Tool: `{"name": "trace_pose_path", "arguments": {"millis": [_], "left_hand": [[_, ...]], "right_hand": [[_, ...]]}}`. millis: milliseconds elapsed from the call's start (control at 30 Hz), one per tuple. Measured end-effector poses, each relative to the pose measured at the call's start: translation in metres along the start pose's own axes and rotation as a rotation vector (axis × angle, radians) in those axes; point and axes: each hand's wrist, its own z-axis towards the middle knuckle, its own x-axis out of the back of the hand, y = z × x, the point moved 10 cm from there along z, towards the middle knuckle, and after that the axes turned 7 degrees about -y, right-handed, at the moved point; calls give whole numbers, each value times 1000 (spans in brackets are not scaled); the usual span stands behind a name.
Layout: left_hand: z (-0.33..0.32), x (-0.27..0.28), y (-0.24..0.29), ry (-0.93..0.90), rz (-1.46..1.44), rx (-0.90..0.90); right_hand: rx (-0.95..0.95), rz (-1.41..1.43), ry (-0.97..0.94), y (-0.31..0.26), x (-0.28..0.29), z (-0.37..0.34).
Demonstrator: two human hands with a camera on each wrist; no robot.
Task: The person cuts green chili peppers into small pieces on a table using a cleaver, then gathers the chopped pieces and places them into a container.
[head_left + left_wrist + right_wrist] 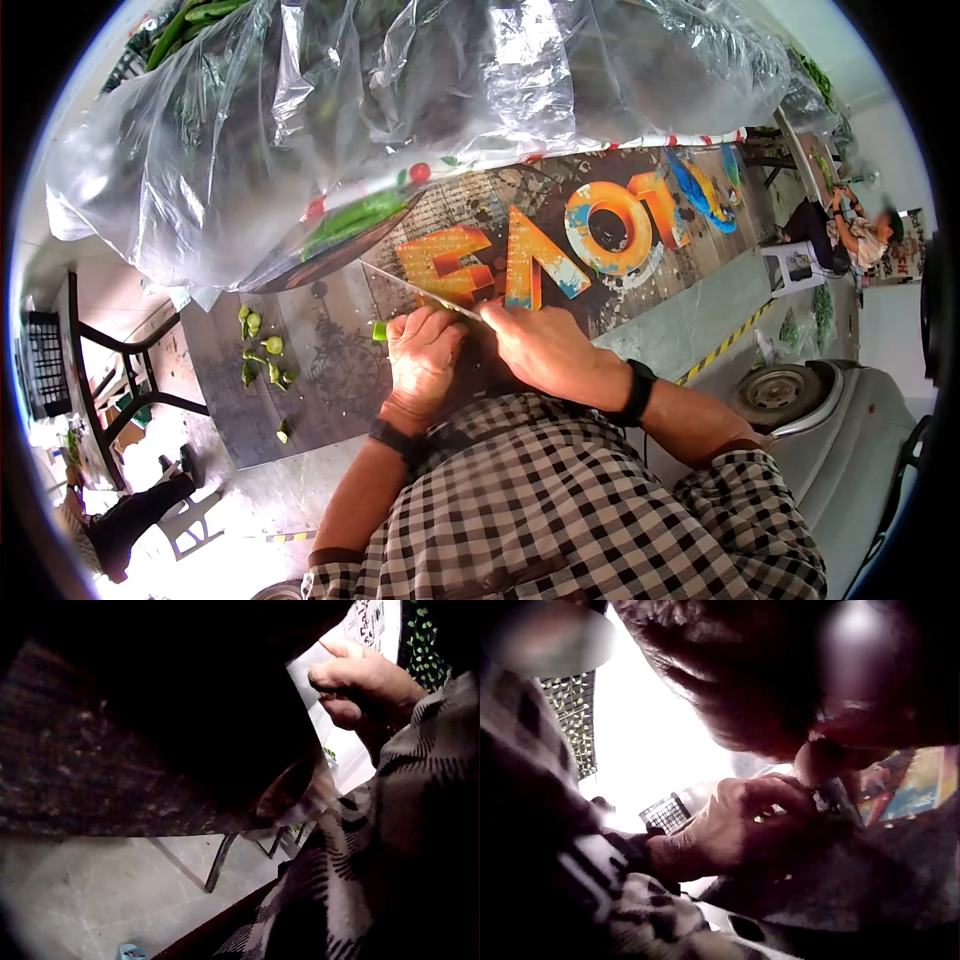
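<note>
My left hand grips a long green pepper low over the table; only a short bright end sticks out at its left side, the rest hidden under the fingers. In my right hand is a knife, fingers curled round its handle. The thin blade points up and left, close along the left hand's fingertips. Both hands nearly meet in front of the checked shirt. In the right wrist view, the left hand appears curled beside the right hand, which looms dark and close. Several cut green pepper tops lie to the left.
A large clear plastic bag of green vegetables covers the table's far side. The dark table has big orange letters printed on it. A parked car stands at right. One person sits at far right; another's leg shows lower left.
</note>
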Motion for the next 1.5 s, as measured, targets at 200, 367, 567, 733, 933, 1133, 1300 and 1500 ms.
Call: {"name": "trace_pose_path", "arguments": {"millis": [200, 367, 567, 733, 933, 1133, 1300, 1500], "left_hand": [[0, -3, -1, -41, 9, 4], [-3, -2, 0, -3, 24, -5], [-4, -1, 0, -8, 18, 3], [-3, -3, -1, -3, -8, 3], [-3, -1, -2, 1, -6, 27], [-2, -2, -3, -25, -21, 42], [-2, -5, -7, -27, -33, 56], [1, 1, -2, -1, -21, 27]], "right_hand": [[-21, -18, 13, 5, 1, -6], [-82, -7, 27, 37, -4, -51], [-146, 102, 143, 34, 19, -61], [-147, 107, 29, 21, 19, -57], [-80, 47, 19, 19, 10, -56], [-98, 49, -102, 19, 5, -46], [-35, 54, -35, 13, 3, -22], [38, 65, 99, 4, -2, 2]]}}
